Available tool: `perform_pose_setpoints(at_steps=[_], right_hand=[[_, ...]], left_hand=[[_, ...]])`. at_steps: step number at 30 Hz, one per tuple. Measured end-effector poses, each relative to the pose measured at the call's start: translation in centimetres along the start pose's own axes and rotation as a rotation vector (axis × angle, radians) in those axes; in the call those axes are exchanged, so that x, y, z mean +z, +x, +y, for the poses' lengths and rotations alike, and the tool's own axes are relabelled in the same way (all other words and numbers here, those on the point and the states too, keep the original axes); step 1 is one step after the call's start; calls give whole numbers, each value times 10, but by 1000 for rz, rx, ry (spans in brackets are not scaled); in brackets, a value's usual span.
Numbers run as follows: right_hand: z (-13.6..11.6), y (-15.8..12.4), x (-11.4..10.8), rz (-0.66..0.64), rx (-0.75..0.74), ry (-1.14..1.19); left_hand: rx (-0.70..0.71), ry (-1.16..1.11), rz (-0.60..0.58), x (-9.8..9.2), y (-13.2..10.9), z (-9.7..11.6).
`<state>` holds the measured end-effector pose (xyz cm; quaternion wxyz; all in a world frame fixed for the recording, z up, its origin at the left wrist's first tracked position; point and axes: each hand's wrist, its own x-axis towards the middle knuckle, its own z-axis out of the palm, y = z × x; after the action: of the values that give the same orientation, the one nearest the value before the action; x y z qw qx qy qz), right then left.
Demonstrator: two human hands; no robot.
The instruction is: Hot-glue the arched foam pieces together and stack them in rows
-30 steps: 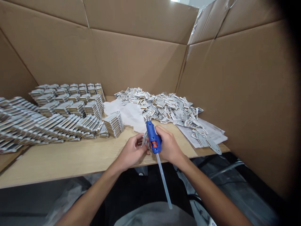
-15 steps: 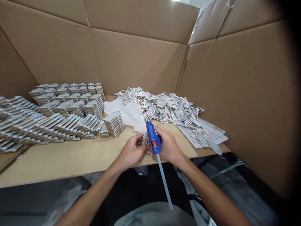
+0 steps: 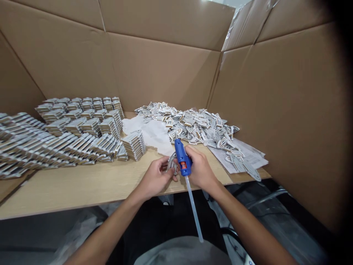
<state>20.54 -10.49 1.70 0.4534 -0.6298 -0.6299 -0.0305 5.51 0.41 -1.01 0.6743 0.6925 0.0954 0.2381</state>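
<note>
My right hand [image 3: 200, 169] is closed round a blue glue gun [image 3: 182, 156] with an orange trigger, its nozzle pointing away from me. A clear glue stick [image 3: 193, 209] juts from the gun's back toward my lap. My left hand [image 3: 156, 176] pinches a small grey and white flat piece [image 3: 172, 164] right beside the gun, over the table's front edge. Both hands nearly touch.
Rows of stacked flat pieces [image 3: 68, 136] cover the left of the wooden table [image 3: 82, 187]. A loose heap of the same pieces [image 3: 198, 127] lies at the back right on white paper [image 3: 150, 134]. Cardboard walls [image 3: 275, 110] enclose the back and right side.
Both hands and the glue gun have shifted slightly up and to the right. The grips are the same.
</note>
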Motion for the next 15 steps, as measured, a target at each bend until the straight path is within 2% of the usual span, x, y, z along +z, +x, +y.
perform_pose_setpoints(at_steps=[5, 7, 9, 12, 15], right_hand=[[0, -1, 0, 37, -24, -19], [-1, -1, -2, 36, -36, -1], [-3, 1, -8, 9, -39, 30], [-3, 3, -19, -129, -47, 85], [-1, 5, -31, -291, -13, 104]], left_hand=[[-12, 1, 1, 0, -2, -1], [-19, -48, 55, 2, -1, 0], [-41, -117, 158, 4, 0, 2], [-88, -212, 340, 5, 2, 5], [-108, -261, 433, 6, 3, 8]])
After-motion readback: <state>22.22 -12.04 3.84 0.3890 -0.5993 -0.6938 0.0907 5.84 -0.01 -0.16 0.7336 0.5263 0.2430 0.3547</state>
